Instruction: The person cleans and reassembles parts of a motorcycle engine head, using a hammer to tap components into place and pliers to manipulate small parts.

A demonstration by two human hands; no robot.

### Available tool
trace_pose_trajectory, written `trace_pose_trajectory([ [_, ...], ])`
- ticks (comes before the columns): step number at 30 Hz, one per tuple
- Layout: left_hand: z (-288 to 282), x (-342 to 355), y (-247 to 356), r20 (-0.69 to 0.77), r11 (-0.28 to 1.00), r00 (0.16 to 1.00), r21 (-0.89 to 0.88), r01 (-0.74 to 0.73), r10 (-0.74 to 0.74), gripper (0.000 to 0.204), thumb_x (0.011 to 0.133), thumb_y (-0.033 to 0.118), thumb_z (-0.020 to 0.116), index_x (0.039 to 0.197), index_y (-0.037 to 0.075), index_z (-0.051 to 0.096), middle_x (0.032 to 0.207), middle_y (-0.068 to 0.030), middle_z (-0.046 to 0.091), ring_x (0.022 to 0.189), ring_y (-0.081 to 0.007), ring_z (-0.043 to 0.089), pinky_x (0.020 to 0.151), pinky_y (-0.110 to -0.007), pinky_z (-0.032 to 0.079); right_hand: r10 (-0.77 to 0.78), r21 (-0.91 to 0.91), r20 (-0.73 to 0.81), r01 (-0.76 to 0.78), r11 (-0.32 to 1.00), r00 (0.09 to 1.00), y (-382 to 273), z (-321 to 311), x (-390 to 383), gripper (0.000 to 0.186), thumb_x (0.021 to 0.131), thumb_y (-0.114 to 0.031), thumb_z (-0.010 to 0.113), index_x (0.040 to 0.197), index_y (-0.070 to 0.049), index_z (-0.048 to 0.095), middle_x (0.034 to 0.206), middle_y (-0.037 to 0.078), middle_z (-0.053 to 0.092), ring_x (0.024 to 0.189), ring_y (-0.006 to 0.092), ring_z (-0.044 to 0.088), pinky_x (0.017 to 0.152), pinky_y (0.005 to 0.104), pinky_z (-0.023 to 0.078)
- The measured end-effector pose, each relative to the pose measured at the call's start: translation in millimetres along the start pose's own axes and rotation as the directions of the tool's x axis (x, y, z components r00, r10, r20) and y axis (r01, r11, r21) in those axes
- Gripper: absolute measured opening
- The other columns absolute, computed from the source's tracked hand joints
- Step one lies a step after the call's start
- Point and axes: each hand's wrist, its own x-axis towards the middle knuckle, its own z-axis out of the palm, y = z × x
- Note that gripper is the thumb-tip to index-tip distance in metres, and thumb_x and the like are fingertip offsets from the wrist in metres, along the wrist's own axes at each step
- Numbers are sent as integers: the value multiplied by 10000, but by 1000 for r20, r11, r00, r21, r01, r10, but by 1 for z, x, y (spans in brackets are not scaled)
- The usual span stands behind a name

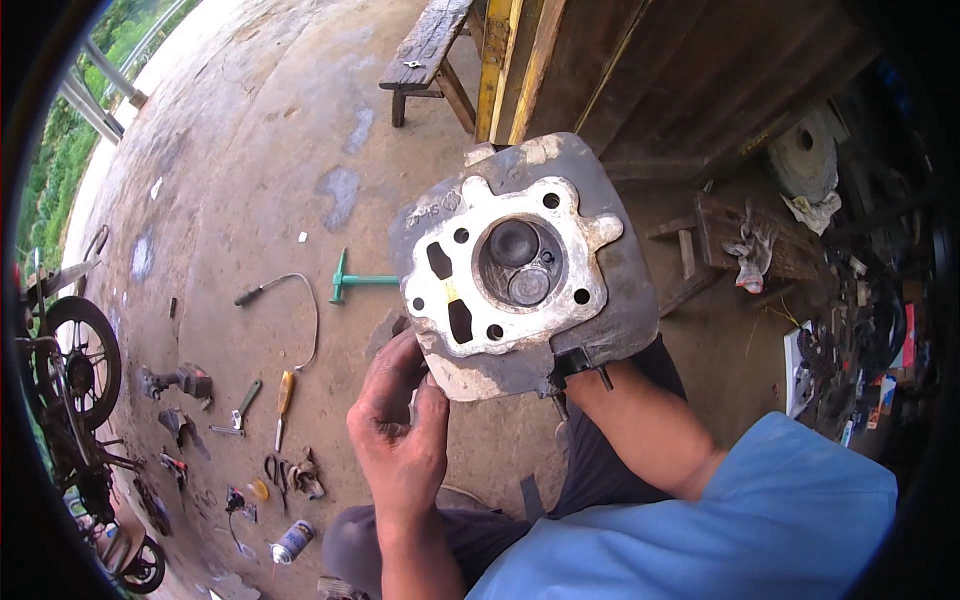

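Observation:
A cylinder head (625, 265) is held up in front of me, its pale flat face and round combustion chamber with two valves turned toward me. My right hand (592, 390) is behind its lower right side. The fingers are hidden there, and the forearm comes up from the right. At the lower left corner of the cylinder head is my left hand (395, 425), with its fingers and thumb curled together. Beside its fingertips shows a dark grey flat piece (386, 328), of which I cannot make out the kind.
On the concrete floor (260, 220) to the left lie a green T-handle tool (340, 278), a screwdriver (285, 395), scissors (275, 475) and a spray can (292, 542). A motorcycle wheel (80, 365) stands far left. Wooden benches stand ahead (425, 45) and at right (765, 235).

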Motion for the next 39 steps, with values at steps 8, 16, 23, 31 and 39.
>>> trace_pose_trajectory([
  [8, -6, 3, -16, 8, 986, 997, 143, -83, 83, 288, 919, -86, 639, 1197, -56, 707, 1217, -165, 713, 1171, -252, 670, 1043, -364, 502, -164, -112, 7, 164, 980, 986, -26, 4, -2, 618, 1068, -472, 495, 1515, -47, 446, 1504, 171, 539, 1354, 332, 557, 1146, 511, 472],
  [16, -5, 5, -5, -86, 769, 866, 508, -387, 493, 343, 955, -83, 583, 1264, 2, 705, 1328, -206, 662, 1223, -351, 644, 1026, -402, 510, -154, -135, 10, 154, 979, 988, -21, 3, -3, 612, 1071, -467, 491, 1514, -47, 444, 1506, 169, 536, 1354, 329, 556, 1149, 509, 468],
  [23, -4, 3, -5, 187, 590, 796, 578, -563, 576, 721, 705, -144, 531, 1349, 123, 719, 1536, -252, 495, 1413, -448, 482, 1180, -507, 380, -20, -199, 76, 35, 979, 997, -7, 16, 5, 607, 1074, -462, 488, 1513, -47, 442, 1507, 168, 533, 1354, 327, 555, 1152, 508, 465],
  [31, -15, 0, 1, 236, 601, 817, 576, -554, 527, 617, 726, -99, 576, 1242, 169, 783, 1491, -216, 558, 1405, -463, 490, 1185, -534, 370, 42, -224, 97, -19, 974, 994, 1, 18, 9, 600, 1077, -457, 484, 1512, -46, 440, 1508, 167, 529, 1354, 324, 554, 1156, 506, 461],
  [39, -18, -6, -4, 171, 718, 863, 492, -492, 474, 634, 721, -149, 555, 1265, 110, 749, 1466, -227, 561, 1405, -450, 482, 1179, -517, 378, 77, -214, 118, -51, 976, 990, 16, 20, 7, 594, 1080, -451, 481, 1511, -45, 438, 1509, 166, 526, 1354, 322, 553, 1159, 504, 458],
])
